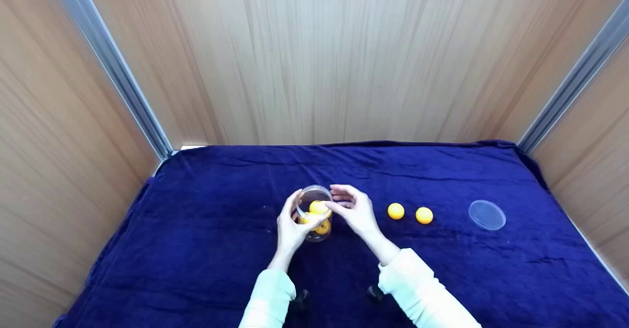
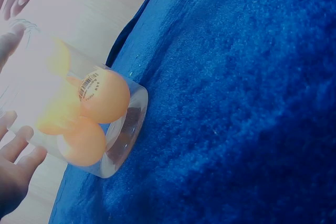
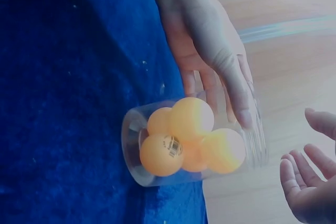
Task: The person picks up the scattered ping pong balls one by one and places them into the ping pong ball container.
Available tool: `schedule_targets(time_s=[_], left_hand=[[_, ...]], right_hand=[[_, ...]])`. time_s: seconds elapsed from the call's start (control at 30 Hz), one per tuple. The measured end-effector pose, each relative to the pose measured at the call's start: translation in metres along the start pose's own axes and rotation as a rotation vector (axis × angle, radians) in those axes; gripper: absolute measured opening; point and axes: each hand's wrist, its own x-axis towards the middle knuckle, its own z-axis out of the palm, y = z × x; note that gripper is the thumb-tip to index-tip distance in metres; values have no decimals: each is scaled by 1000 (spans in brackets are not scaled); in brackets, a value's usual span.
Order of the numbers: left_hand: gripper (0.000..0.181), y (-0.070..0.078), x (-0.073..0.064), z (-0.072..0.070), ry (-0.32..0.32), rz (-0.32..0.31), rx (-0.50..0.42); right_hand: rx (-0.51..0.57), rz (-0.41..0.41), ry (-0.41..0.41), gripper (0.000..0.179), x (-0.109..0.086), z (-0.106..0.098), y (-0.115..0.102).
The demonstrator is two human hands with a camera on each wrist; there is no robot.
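Observation:
My left hand (image 1: 291, 229) grips a clear plastic jar (image 1: 317, 238) around its side, near the rim. Inside the jar lie several orange table tennis balls (image 3: 161, 155), one with dark printing. The jar stands on the blue cloth with its mouth upward, its base (image 2: 137, 109) visible in the left wrist view. Close to the right of the mouth is my right hand (image 1: 357, 213); in the right wrist view its fingers (image 3: 296, 169) are spread and loosely bent, holding nothing.
Two loose orange balls, one nearer (image 1: 396, 211) and one farther right (image 1: 424, 215), lie on the blue cloth (image 1: 206, 249). Farther right rests a round clear lid (image 1: 487, 215). Wooden panels (image 1: 334, 62) enclose the back and both sides.

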Motion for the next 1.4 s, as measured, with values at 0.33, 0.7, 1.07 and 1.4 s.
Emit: schedule_targets(time_s=[0.33, 0.7, 1.07, 1.4], left_hand=[[73, 17, -3, -3, -6, 3, 36], [74, 16, -2, -3, -13, 5, 21], [75, 16, -2, -1, -7, -7, 9], [76, 16, -2, 0, -3, -33, -2]], right_hand=[[-79, 12, 24, 30, -4, -15, -2], [-94, 18, 44, 27, -9, -37, 9], [-190, 37, 117, 27, -16, -62, 21], [-173, 65, 184, 29, -19, -87, 44]])
